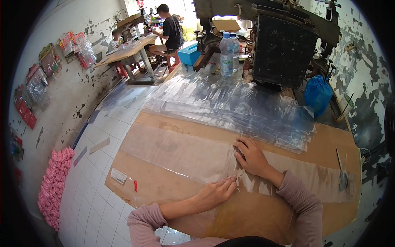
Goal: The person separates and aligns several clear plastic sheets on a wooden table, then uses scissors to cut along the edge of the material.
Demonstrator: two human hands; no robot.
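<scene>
A long strip of clear plastic sheet (177,152) lies across the brown tabletop (152,187) in front of me. My left hand (216,192) is closed at the strip's near edge, its fingertips pinching the film. Just beyond it, my right hand (252,158) rests on the strip with its fingers bent and apart, pressing down near a crosswise fold or seam. To the right of that seam, more clear film (304,173) continues over the table. A pair of scissors (342,175) lies on this right part, blades pointing away from me.
A stack of clear plastic sheets (230,109) covers the far table. Behind it stand water bottles (226,55) and a dark machine (284,49). A blue bag (318,94) is at right. A red pen-like item (135,186) lies left. Pink bundle (55,187) on the floor; two people sit far off.
</scene>
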